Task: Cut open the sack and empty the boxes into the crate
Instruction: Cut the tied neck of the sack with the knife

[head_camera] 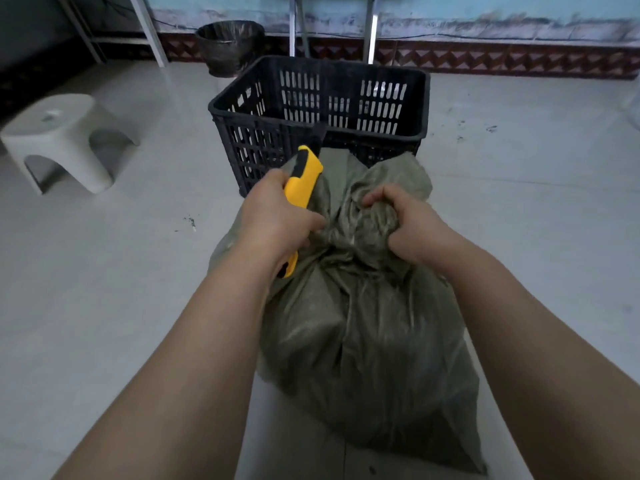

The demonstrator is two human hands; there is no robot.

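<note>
Fingers point(379, 199) of our right hand point(408, 223) squeeze the sack's point(363, 334) tied top. Our left hand point(273, 216) grips the yellow knife point(303, 181). The sack lies mid-floor point(138, 271), its top by the crate point(311, 98). If the knife slips, it could cut our right hand or the hidden boxes.

Dim, soft light; wide-angle edge distortion.

A grey-green woven sack point(363, 341) lies full on the floor, cinched at the neck, its loose crumpled top pointing to 12 o'clock. There a black slotted plastic crate point(318, 69) stands upright, open-topped, just beyond that top. A yellow-and-black utility knife point(304, 181) slants at the neck's 10 o'clock, nose toward the crate
</note>
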